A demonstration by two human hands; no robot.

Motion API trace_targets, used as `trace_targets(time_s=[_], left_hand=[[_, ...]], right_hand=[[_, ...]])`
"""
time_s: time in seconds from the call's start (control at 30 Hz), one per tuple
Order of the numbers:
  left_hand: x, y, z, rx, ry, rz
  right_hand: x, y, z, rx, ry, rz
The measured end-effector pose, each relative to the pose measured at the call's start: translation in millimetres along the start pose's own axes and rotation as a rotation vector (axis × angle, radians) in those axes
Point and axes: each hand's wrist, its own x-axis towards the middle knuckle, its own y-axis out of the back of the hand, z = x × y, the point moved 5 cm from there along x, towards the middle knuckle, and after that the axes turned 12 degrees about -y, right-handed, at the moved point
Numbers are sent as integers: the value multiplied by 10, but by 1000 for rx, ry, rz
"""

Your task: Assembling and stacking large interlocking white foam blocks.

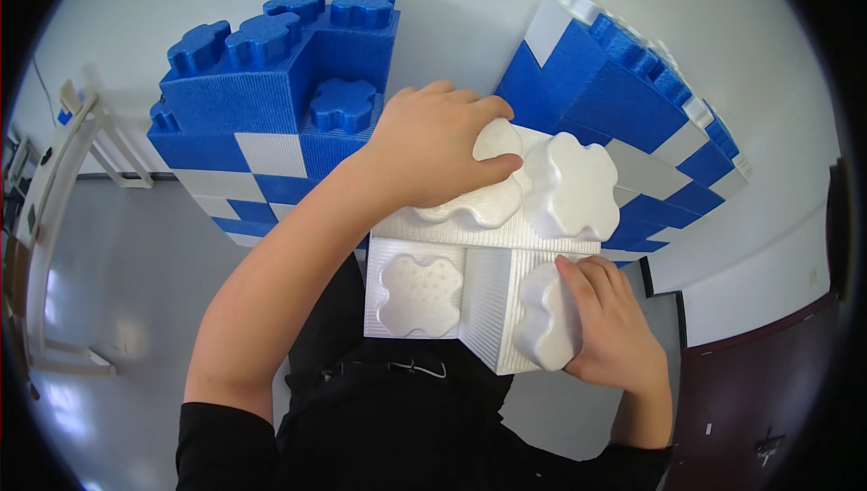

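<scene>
Close in front of my body are large white toy building blocks with clover-shaped studs. My left hand curls over a stud of the far white block, its thumb and fingertips bent round the stud's edge. A second stud on that block stands bare to the right. My right hand grips the stud of the near right white block from its right side. Between the hands, a lower white block shows one bare stud at the left. What lies beneath these blocks is hidden.
A stepped wall of blue and white blocks rises at the far left. Another block wall stands at the far right against the white room wall. A white-legged table is on the left. A dark red door is at lower right.
</scene>
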Motion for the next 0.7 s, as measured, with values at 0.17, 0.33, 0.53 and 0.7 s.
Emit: trace_targets(time_s=[0.17, 0.33, 0.53, 0.7], left_hand=[[10, -41, -17, -1, -10, 5], [11, -40, -7, 13, -19, 22], [-4, -57, -42, 16, -16, 37], [29, -48, -64, 25, -25, 30]], right_hand=[[-23, 22, 2, -6, -16, -17], [-43, 24, 32, 21, -12, -6], [-110, 320, -23, 33, 17, 6], [-861, 735, 6, 343, -197, 441]])
